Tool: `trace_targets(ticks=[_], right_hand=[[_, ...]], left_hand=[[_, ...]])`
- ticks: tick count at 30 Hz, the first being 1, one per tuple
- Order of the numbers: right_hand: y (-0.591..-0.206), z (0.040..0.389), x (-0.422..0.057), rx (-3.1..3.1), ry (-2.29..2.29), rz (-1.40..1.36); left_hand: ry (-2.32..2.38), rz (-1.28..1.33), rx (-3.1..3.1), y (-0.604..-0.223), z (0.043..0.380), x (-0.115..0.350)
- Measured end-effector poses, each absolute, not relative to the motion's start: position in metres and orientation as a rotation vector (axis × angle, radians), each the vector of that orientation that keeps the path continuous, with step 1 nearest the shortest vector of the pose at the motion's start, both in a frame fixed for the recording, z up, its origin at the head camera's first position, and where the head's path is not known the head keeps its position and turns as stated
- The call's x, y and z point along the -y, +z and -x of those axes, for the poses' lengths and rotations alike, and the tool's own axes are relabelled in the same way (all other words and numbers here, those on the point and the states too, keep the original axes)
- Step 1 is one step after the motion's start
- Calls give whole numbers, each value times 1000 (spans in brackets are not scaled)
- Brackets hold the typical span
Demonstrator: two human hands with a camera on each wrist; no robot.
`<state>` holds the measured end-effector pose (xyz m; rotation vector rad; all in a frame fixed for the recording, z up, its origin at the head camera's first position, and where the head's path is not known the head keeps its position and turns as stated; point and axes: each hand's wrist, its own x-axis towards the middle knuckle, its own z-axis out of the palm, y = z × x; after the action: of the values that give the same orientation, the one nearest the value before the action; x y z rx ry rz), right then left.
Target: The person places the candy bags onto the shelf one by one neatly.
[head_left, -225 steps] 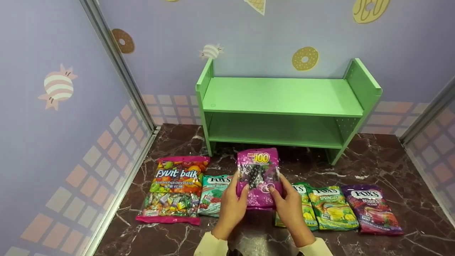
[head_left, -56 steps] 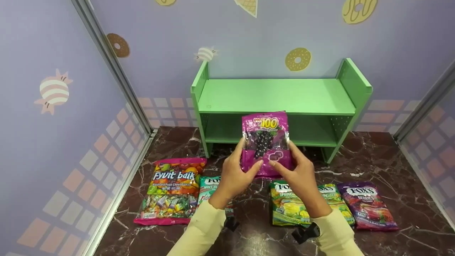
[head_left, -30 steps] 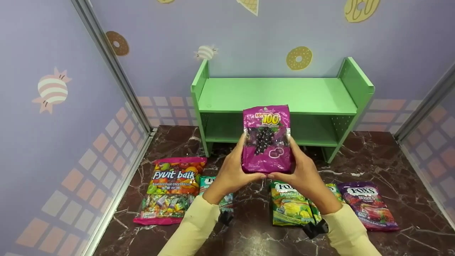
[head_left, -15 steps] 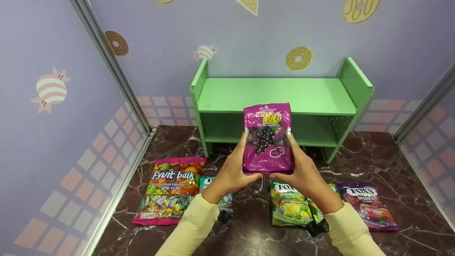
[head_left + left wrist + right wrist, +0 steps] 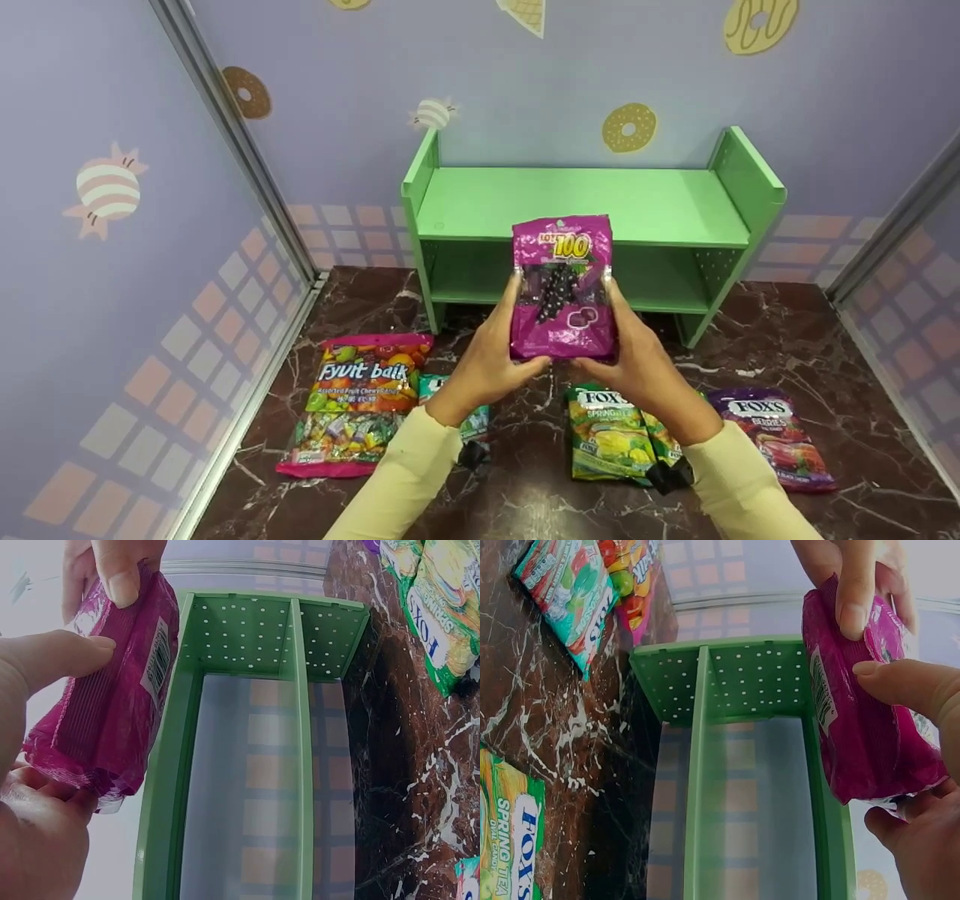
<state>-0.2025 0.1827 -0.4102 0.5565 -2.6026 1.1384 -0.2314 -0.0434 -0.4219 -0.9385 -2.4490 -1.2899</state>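
Two hands hold one purple LOT 100 pouch (image 5: pixel 562 296) in the air before a green shelf (image 5: pixel 585 199). The left hand (image 5: pixel 487 360) grips its left side and the right hand (image 5: pixel 637 352) its right side, while both thumbs press the ribbed seal along the lower edge, their tips apart. The pouch stands roughly upright, its printed front turned toward the head camera; from there it covers part of the upper board's front edge and of the lower compartment. Both wrist views show a white barcode label on it.

On the dark marbled worktop (image 5: pixel 525 480), left of the arms, lies a large Fyvit baik bag (image 5: pixel 360 405). Beside it is a teal Fox's bag (image 5: pixel 570 596), partly hidden in the head view by the left forearm. To the right lie a Fox's Spring Tea bag (image 5: pixel 611 439), a second green bag (image 5: pixel 658 435) and a purple Fox's Berries bag (image 5: pixel 772 427). The second green bag is mostly behind the right forearm, so how it meets its neighbours is hard to tell. Pale yellow sleeves (image 5: pixel 397 480) cover both forearms. Behind the shelf stands a lilac wall (image 5: pixel 525 97) with painted sweets.
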Motion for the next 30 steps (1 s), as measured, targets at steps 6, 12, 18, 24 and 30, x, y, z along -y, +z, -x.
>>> trace_targets(ticks=[6,12,18,24,30], right_hand=[[-406,204,-184,2596,1154,-521],[-398,209,-186,2593,1139,-516],[-393,213,-189,2611,1150,-504],[-393,217,-189,2587,1167,-513],[-392,220,-192,2568,1193,-474]], left_hand=[[-1286,929,2451,-419,234,41],[-1278,933,2411,-412,239,39],[-1264,962,2397,-406,243,36],[-1251,959,2409,-403,245,37],[-1242,962,2436,-399,248,35]])
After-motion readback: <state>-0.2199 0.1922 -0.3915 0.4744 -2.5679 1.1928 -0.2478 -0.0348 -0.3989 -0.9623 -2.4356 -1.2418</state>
